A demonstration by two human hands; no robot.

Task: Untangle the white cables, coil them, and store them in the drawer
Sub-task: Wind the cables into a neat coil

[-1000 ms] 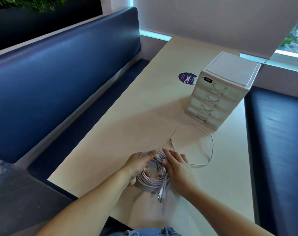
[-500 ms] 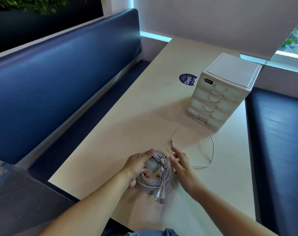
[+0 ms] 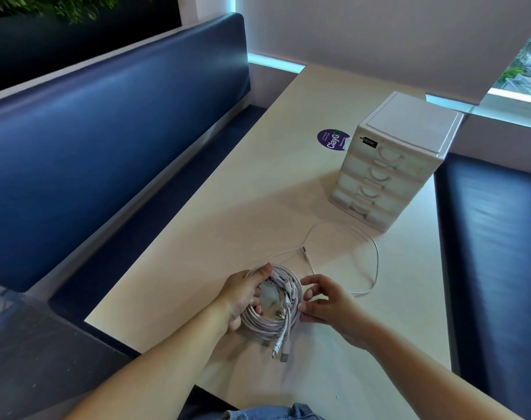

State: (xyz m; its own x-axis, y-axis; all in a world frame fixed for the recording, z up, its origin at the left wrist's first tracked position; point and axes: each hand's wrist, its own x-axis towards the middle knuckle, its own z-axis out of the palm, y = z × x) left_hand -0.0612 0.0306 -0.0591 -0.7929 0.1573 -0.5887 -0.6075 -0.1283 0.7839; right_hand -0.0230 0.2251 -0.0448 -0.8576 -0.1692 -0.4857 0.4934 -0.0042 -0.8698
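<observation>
Left hand [image 3: 243, 295] and right hand [image 3: 327, 307] grip the half-coiled cable bundle [image 3: 267, 324]; a loose cable [image 3: 376, 262] lies before the shut drawers [image 3: 388, 177], nothing stored.

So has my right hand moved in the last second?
Yes. The right hand has slid off the cable coil to its right edge, away from the loose plug, and its fingers have curled.

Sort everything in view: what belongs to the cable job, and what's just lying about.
Job: coil, gripped by left hand and right hand; loose cable; drawers.
Lying about: sticker; bench.
</observation>
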